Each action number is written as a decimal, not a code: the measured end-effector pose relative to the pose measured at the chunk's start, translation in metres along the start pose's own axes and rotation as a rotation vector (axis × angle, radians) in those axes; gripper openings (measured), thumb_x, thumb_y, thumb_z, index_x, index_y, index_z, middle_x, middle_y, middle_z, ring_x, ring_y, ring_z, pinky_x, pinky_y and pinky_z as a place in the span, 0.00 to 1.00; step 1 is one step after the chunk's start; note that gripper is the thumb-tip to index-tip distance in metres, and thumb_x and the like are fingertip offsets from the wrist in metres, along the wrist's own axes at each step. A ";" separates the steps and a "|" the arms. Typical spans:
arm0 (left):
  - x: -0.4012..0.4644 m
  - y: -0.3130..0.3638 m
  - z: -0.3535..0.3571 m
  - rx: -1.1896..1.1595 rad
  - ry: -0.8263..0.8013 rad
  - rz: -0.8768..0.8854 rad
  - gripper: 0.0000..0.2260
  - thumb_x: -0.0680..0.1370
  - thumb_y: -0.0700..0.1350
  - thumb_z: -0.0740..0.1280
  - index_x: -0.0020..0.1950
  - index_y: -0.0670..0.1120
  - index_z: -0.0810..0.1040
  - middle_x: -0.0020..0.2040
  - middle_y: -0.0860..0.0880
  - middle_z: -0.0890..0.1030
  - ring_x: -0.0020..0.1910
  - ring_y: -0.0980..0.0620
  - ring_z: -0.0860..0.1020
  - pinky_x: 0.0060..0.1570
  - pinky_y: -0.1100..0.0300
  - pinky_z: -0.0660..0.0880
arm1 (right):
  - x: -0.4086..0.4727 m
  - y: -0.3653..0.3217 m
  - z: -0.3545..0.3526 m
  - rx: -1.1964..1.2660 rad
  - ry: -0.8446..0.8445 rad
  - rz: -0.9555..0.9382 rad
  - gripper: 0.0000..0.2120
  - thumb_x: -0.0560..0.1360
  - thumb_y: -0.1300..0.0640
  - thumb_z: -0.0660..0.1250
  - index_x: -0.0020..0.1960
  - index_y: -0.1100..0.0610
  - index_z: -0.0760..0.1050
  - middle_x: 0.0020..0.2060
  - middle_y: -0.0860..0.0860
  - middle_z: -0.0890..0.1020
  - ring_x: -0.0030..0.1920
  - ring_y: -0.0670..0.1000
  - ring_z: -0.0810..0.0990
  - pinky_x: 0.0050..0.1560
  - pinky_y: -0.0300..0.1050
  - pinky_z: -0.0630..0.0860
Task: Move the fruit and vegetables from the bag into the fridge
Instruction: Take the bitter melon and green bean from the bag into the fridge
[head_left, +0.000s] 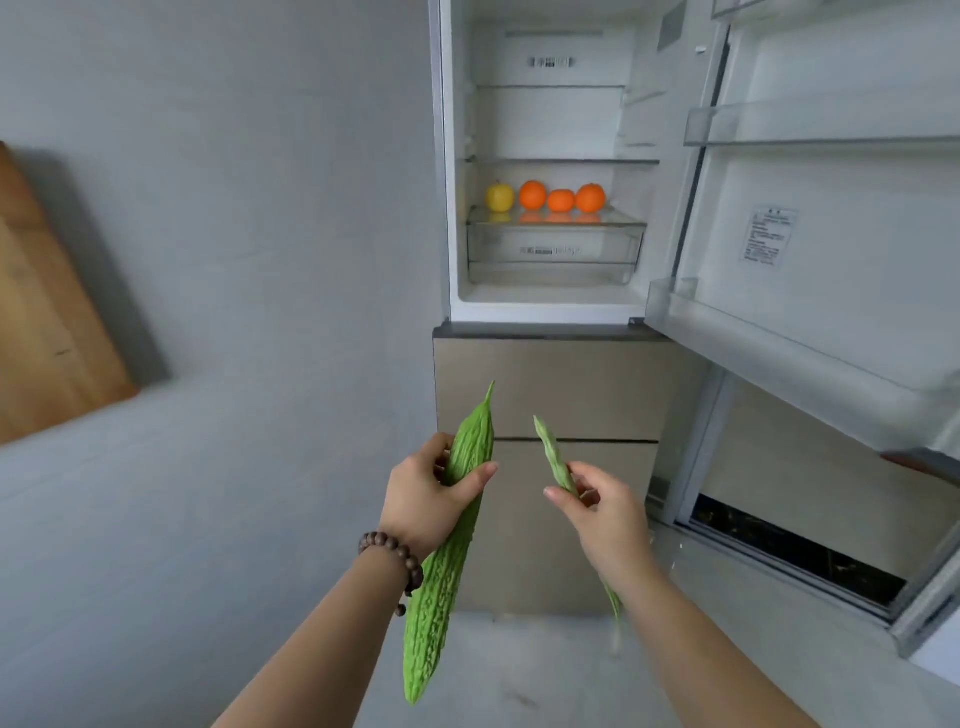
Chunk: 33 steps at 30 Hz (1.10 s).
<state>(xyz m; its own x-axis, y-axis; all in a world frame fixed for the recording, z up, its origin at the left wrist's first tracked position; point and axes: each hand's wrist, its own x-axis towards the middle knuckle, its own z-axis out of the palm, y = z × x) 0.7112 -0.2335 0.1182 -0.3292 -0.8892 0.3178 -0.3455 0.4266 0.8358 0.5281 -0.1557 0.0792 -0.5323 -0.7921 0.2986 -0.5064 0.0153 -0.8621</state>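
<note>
My left hand (423, 499) grips a long bumpy green bitter gourd (447, 561) around its upper half, tip pointing up. A thin green bean pod (553, 457) is pinched in my right hand (605, 512), and its lower end shows below my wrist. Both hands are in front of the fridge's lower drawers (571, 384). The fridge (550, 306) stands open above. On the glass shelf (623, 219) over the clear crisper drawer (553, 254) sit a yellow apple (500, 196) and three oranges (560, 197). The bag is out of view.
The open fridge door (831, 218) with clear door bins (779, 353) juts out at the right, above my right arm. A wooden board (47, 312) leans on the grey wall at the left. Grey floor lies below.
</note>
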 end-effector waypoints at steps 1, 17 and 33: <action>0.023 -0.004 -0.001 -0.017 0.000 0.000 0.11 0.71 0.54 0.73 0.44 0.50 0.76 0.35 0.53 0.79 0.33 0.63 0.76 0.31 0.72 0.71 | 0.022 -0.002 0.008 -0.007 0.003 -0.006 0.10 0.70 0.53 0.73 0.50 0.52 0.80 0.35 0.49 0.79 0.35 0.50 0.75 0.35 0.36 0.69; 0.303 -0.019 0.059 -0.128 0.011 0.076 0.10 0.71 0.54 0.73 0.40 0.50 0.76 0.31 0.53 0.77 0.30 0.59 0.75 0.32 0.62 0.76 | 0.294 0.009 0.041 -0.033 0.055 -0.133 0.12 0.71 0.52 0.71 0.54 0.49 0.79 0.41 0.47 0.80 0.43 0.47 0.77 0.41 0.36 0.71; 0.479 0.000 0.086 0.025 0.202 0.134 0.14 0.68 0.58 0.72 0.42 0.49 0.76 0.32 0.49 0.78 0.28 0.59 0.74 0.28 0.68 0.71 | 0.548 0.028 0.042 0.488 0.041 0.262 0.08 0.75 0.51 0.67 0.41 0.55 0.76 0.36 0.52 0.78 0.38 0.53 0.76 0.47 0.54 0.77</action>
<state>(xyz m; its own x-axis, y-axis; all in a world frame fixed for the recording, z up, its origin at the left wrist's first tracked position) 0.4778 -0.6453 0.2320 -0.1919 -0.8381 0.5106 -0.3328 0.5450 0.7695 0.2508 -0.6152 0.2012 -0.6291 -0.7753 0.0559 0.0146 -0.0838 -0.9964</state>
